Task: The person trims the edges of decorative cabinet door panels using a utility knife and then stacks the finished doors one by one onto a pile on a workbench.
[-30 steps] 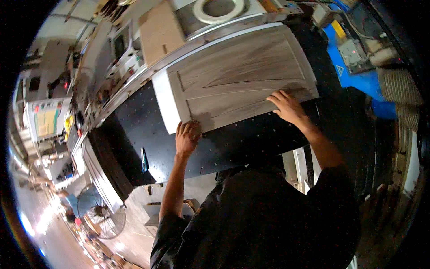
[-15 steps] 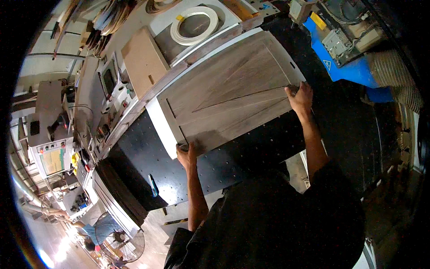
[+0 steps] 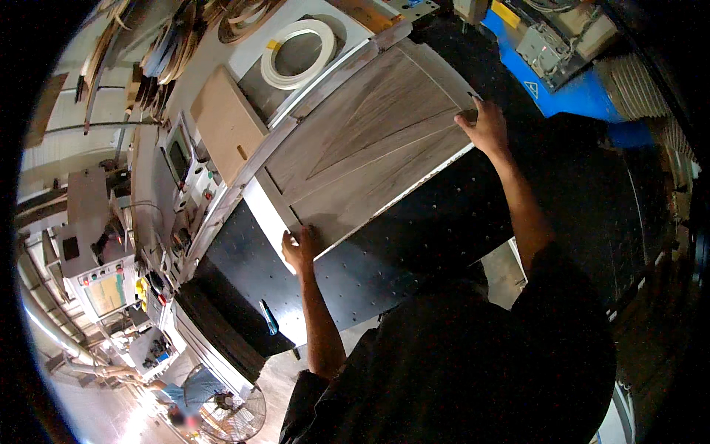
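A brown wood-grain panel [image 3: 370,148] with thin grooves meeting in a V lies flat over a white board [image 3: 268,214], which shows at the left end and as a strip along the near edge. My left hand [image 3: 299,250] grips the panel's near left corner, thumb and fingers curled at the edge. At the right end, my right hand [image 3: 486,129] grips the panel, thumb on top and fingers over the edge; the fingers' undersides are hidden. Both rest on a black worktable [image 3: 384,244] dotted with small holes. A blue utility knife [image 3: 268,318] lies nearer me on the left.
A rail [image 3: 325,100] runs along the panel's far side. Beyond it lie a tan board [image 3: 225,122] and a white coil of edging [image 3: 299,55]. Blue machinery [image 3: 547,81] with a ribbed hose stands at far right. A fan [image 3: 237,414] and another person [image 3: 188,396] are at lower left.
Both hands have pushed the panel away from me toward the rail. A white strip now shows along its near edge, and the white margin at its far edge has gone from sight.
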`<state>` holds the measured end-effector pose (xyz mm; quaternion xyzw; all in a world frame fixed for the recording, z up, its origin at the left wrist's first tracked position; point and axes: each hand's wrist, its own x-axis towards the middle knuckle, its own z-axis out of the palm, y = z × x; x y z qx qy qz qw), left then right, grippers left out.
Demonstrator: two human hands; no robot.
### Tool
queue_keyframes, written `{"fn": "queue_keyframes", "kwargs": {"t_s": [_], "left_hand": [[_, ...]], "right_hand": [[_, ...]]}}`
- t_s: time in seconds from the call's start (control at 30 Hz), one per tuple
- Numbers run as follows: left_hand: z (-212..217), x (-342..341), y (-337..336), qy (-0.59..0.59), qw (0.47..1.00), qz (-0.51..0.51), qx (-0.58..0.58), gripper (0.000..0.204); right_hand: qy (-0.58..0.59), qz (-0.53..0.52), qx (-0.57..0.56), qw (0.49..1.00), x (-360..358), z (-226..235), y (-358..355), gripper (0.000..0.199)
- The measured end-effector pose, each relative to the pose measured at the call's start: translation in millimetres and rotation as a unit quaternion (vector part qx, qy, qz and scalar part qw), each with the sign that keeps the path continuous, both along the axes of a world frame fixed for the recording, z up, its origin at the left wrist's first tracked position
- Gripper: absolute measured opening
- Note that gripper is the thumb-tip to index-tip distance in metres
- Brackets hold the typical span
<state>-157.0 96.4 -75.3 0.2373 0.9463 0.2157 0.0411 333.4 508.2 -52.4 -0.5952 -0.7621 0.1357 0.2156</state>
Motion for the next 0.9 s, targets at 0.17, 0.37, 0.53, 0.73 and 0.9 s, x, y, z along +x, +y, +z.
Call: {"fn": "queue_keyframes", "kwargs": {"t_s": [0.17, 0.37, 0.53, 0.73, 0.9], "left_hand": [[16, -37, 17, -0.032, 0.989, 0.111, -0.091, 0.106], [4, -97, 2, -0.052, 0.993, 0.089, 0.056, 0.076], [-4, -75, 7, -0.15, 0.974, 0.05, 0.165, 0.084], [-13, -15, 50, -0.122, 0.981, -0.015, 0.153, 0.074], [-16, 22, 73, -0.145, 0.969, -0.024, 0.2, 0.086]], "right_hand": [[0.097, -0.115, 0.134, 0.98, 32, -18, -56, 0.074], [0.489, -0.138, -0.173, 0.844, 5, -37, -183, 0.049], [0.495, -0.146, -0.191, 0.835, -14, -13, -201, 0.038], [0.452, -0.032, -0.145, 0.88, -15, -30, -172, 0.037], [0.525, -0.038, -0.152, 0.837, -35, -14, -136, 0.037]]}}
